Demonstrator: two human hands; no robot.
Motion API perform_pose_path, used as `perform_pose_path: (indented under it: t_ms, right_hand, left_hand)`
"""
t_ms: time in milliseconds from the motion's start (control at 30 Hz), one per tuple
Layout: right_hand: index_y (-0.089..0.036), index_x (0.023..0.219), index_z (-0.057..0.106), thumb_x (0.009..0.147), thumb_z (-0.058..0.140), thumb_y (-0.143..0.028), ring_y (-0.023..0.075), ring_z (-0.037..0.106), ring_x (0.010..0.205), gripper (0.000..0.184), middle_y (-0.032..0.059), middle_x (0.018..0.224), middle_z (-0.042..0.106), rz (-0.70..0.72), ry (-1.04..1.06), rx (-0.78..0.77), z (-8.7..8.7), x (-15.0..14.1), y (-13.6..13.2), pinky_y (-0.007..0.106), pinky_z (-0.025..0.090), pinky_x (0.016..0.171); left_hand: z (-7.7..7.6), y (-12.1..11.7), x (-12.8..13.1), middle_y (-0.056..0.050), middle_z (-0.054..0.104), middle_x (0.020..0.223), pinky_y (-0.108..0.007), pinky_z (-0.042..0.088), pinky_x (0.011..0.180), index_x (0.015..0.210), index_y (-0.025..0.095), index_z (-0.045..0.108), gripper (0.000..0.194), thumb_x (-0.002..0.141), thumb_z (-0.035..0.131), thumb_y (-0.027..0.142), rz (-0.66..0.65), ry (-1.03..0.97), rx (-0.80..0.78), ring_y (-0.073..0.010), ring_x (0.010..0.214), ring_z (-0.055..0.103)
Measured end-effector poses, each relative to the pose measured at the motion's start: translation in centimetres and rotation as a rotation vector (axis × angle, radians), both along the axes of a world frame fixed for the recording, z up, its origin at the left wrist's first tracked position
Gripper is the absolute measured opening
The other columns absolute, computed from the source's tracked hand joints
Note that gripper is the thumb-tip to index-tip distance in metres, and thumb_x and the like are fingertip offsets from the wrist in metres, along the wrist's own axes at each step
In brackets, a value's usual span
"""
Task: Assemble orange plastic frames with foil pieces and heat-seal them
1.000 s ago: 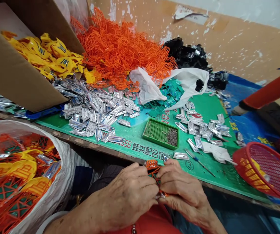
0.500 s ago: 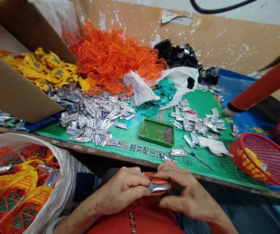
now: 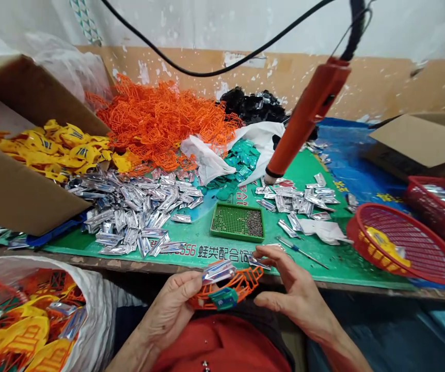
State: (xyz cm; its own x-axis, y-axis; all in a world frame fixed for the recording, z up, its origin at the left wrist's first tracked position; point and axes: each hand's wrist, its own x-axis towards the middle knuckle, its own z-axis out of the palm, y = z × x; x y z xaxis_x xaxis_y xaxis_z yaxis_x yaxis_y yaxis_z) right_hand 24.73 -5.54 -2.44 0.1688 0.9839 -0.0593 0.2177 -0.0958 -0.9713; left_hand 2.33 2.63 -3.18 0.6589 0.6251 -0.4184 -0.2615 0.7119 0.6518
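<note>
My left hand [image 3: 172, 305] is closed on the left end of an orange plastic lattice frame [image 3: 251, 279], in front of the table edge. Attached to the frame are a shiny silver piece [image 3: 218, 271] on top and a green piece [image 3: 223, 298] on the near side. Just to the right, my right hand [image 3: 292, 289] is open, thumb and fingers spread around the frame's far end with nothing gripped. Beyond the hands, a green tray [image 3: 238, 237] of small metal screws lies on the table. An orange electric screwdriver [image 3: 307, 113] hangs over the table.
Silver pieces [image 3: 129, 201] lie heaped at left, near orange frames [image 3: 160, 119] and a carton [image 3: 25, 191] of yellow parts. Green pieces [image 3: 241, 157] spill from a white bag. At right are a thin screwdriver [image 3: 302, 251] and a red basket [image 3: 431, 253]. A white sack [image 3: 98, 310] stands left.
My right hand has let go of the orange frame and spread its fingers. The frame is now turned to show its green piece, held by my left hand. The view has tilted up.
</note>
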Motion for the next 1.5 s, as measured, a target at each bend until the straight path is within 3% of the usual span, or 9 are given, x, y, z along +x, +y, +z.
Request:
perform_pose_path:
  t_ms: [100, 200, 333, 433, 600, 733, 1000, 1500]
  right_hand:
    - [-0.030, 0.118, 0.059, 0.066, 0.078, -0.047, 0.0251, 0.056, 0.114, 0.058, 0.0065, 0.125, 0.055, -0.015, 0.007, 0.028, -0.2, -0.1, 0.1, 0.043, 0.044, 0.100]
    - [-0.029, 0.113, 0.063, 0.070, 0.075, -0.046, 0.0227, 0.056, 0.114, 0.047, 0.0055, 0.120, 0.059, 0.013, -0.064, 0.110, -0.1, -0.1, 0.3, 0.037, 0.046, 0.098]
    - [-0.031, 0.110, 0.063, 0.078, 0.070, -0.041, 0.0178, 0.057, 0.111, 0.035, 0.0026, 0.115, 0.063, 0.124, -0.202, 0.248, 1.3, -0.6, 0.8, 0.027, 0.049, 0.092]
    - [-0.030, 0.111, 0.061, 0.083, 0.065, -0.037, 0.0162, 0.057, 0.109, 0.029, 0.0021, 0.111, 0.063, 0.217, -0.284, 0.302, 2.5, -1.2, 1.3, 0.026, 0.050, 0.089]
    - [-0.027, 0.112, 0.059, 0.086, 0.063, -0.028, 0.0167, 0.055, 0.106, 0.027, 0.0030, 0.106, 0.063, 0.324, -0.357, 0.419, 2.9, -1.9, 1.9, 0.032, 0.047, 0.093]
    - [-0.024, 0.104, 0.063, 0.085, 0.064, -0.020, 0.0163, 0.059, 0.099, 0.019, 0.0020, 0.095, 0.065, 0.369, -0.397, 0.510, 2.5, -1.7, 1.8, 0.040, 0.040, 0.102]
    - [-0.023, 0.096, 0.068, 0.088, 0.059, -0.025, 0.0190, 0.062, 0.090, 0.012, 0.0029, 0.081, 0.067, 0.372, -0.403, 0.592, 2.5, -1.3, 1.2, 0.040, 0.050, 0.085]
    - [-0.018, 0.087, 0.065, 0.089, 0.059, -0.024, 0.0154, 0.062, 0.071, 0.009, 0.0026, 0.072, 0.066, 0.362, -0.416, 0.656, 2.4, -1.8, 1.0, 0.035, 0.051, 0.074]
  left_hand:
    - [-0.1, 0.0, 0.1, -0.006, 0.074, 0.070, -0.027, 0.048, 0.073, 0.077, 0.013, 0.077, 0.029, 0.066, 0.080, 0.040, -0.005, 0.023, 0.013, -0.0157, 0.066, 0.063]
    - [0.1, -0.1, -0.1, -0.004, 0.070, 0.066, -0.024, 0.043, 0.067, 0.074, 0.015, 0.077, 0.030, 0.071, 0.076, 0.045, -0.055, 0.097, 0.181, -0.0138, 0.065, 0.059]
    - [1.7, -0.1, -0.4, 0.000, 0.061, 0.063, -0.023, 0.035, 0.062, 0.072, 0.016, 0.075, 0.030, 0.084, 0.062, 0.041, -0.144, 0.307, 0.697, -0.0112, 0.062, 0.046]
    - [3.0, -0.3, -0.2, -0.001, 0.061, 0.064, -0.025, 0.035, 0.060, 0.080, 0.016, 0.073, 0.027, 0.091, 0.053, 0.029, -0.166, 0.389, 1.054, -0.0130, 0.062, 0.045]
    - [3.7, -1.2, 0.4, -0.004, 0.068, 0.071, -0.030, 0.033, 0.061, 0.085, 0.014, 0.067, 0.018, 0.090, 0.050, 0.012, -0.109, 0.509, 1.649, -0.0152, 0.064, 0.050]
    - [3.8, -1.9, 0.9, -0.005, 0.070, 0.076, -0.032, 0.031, 0.060, 0.086, 0.011, 0.064, 0.010, 0.086, 0.055, 0.008, -0.018, 0.622, 1.953, -0.0158, 0.065, 0.053]
    - [3.7, -2.1, 1.8, -0.004, 0.070, 0.077, -0.034, 0.029, 0.058, 0.092, 0.010, 0.063, 0.017, 0.090, 0.046, 0.009, 0.011, 0.648, 2.088, -0.0154, 0.064, 0.050]
    - [4.2, -2.2, 1.4, -0.002, 0.067, 0.074, -0.034, 0.028, 0.059, 0.090, 0.013, 0.061, 0.016, 0.089, 0.046, 0.007, -0.157, 0.586, 1.995, -0.0152, 0.064, 0.049]
